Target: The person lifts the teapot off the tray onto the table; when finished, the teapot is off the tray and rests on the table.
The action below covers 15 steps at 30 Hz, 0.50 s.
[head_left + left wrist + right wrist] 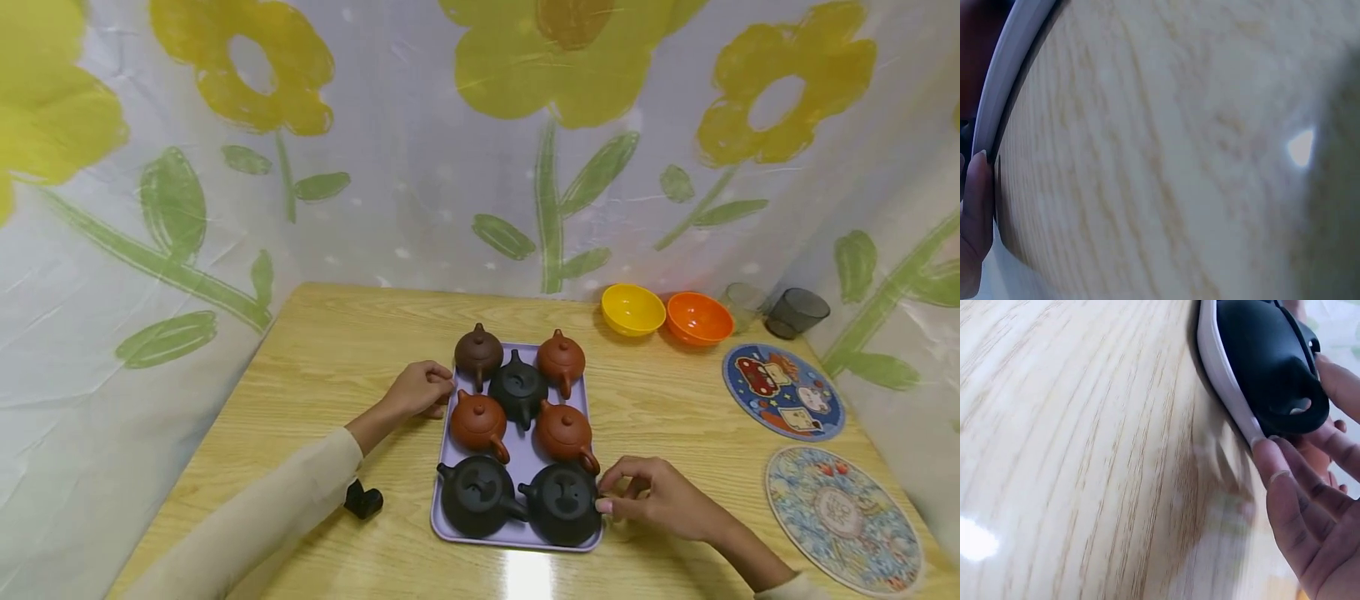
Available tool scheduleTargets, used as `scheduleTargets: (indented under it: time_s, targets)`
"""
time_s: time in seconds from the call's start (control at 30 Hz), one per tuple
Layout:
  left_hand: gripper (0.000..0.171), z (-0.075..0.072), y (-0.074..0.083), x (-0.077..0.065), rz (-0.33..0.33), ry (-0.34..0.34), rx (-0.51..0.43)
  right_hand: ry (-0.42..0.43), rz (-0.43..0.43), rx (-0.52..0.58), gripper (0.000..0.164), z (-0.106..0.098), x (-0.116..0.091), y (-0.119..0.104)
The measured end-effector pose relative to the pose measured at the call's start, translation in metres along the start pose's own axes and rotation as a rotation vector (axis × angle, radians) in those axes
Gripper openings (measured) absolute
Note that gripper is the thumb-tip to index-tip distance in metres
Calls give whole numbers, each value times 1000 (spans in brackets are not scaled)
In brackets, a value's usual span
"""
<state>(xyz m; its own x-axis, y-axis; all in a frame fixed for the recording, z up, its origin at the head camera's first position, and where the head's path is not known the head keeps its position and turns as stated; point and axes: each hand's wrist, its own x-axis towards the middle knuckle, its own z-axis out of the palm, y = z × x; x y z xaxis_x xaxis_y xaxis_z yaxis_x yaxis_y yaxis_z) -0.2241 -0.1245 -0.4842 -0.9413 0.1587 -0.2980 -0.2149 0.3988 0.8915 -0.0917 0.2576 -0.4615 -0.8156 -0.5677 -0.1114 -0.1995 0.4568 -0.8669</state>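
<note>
A lilac tray [525, 454] lies on the table with several teapots on it. My left hand [422, 388] grips the tray's left edge near the back, beside a dark brown teapot [478, 354]. At the front right corner, my right hand [660, 498] holds the tray's rim by a black teapot [564, 504]; in the right wrist view, fingertips [1266, 456] meet the rim just under that teapot's handle [1310, 415]. Another black teapot [477, 497] stands front left, a third black teapot [517, 387] farther back. Reddish-brown teapots [477, 422] fill the other places.
Behind to the right stand a yellow bowl [633, 311], an orange bowl [699, 319], a clear cup [742, 304] and a dark cup [797, 312]. Two round patterned mats [783, 392] lie at the right. A small black object [363, 500] is beside the left sleeve.
</note>
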Motion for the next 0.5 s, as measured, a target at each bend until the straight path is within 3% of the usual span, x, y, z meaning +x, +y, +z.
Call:
scheduleTargets:
  time_s: [0.37, 0.5]
  targets:
    - [27, 4, 2, 0, 30, -1, 18, -12, -92, 10, 7, 0, -1, -2]
    - [26, 1, 2, -1, 49, -7, 33, -3, -69, 19, 8, 3, -1, -6]
